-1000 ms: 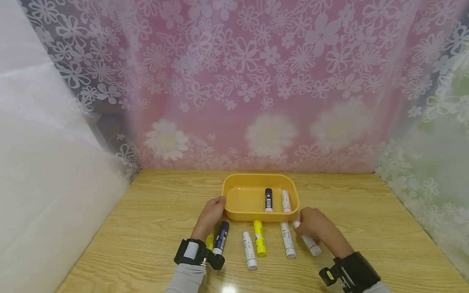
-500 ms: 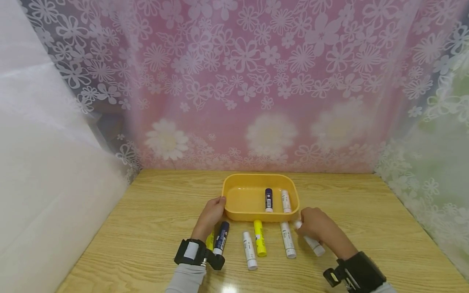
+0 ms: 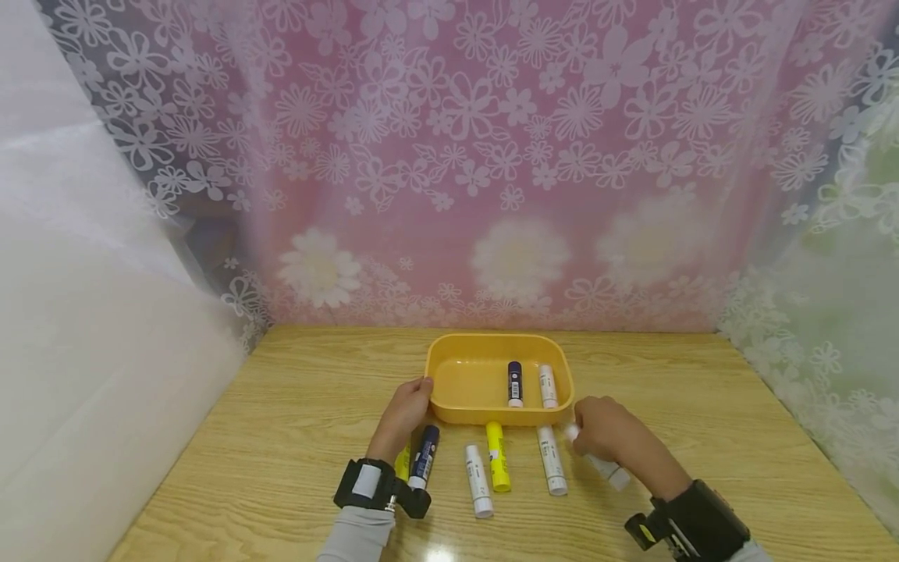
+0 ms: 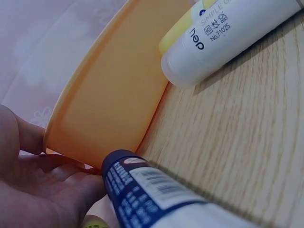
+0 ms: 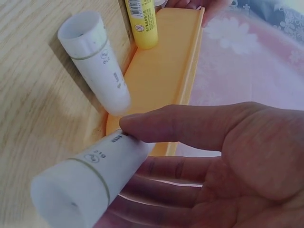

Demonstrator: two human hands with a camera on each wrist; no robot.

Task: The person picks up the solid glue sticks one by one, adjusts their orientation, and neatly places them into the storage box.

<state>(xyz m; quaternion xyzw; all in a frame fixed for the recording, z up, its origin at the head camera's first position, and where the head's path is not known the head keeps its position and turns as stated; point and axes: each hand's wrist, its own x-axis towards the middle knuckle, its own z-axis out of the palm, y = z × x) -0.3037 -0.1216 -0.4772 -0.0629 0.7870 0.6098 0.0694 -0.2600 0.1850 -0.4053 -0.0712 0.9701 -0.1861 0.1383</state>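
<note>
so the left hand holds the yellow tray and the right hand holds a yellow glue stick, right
No: the glue stick in the right hand is white, not yellow, as the right wrist view shows. The left hand does hold the yellow tray.

Distant head, close wrist views share the tray.

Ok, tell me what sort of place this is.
Likely an indoor, curtained-off tabletop workspace: a light wood-grain table, a pink, translucent, flower-patterned curtain hanging behind it, and white cylindrical glue sticks with a yellow-orange rounded-rectangular tray.
</note>
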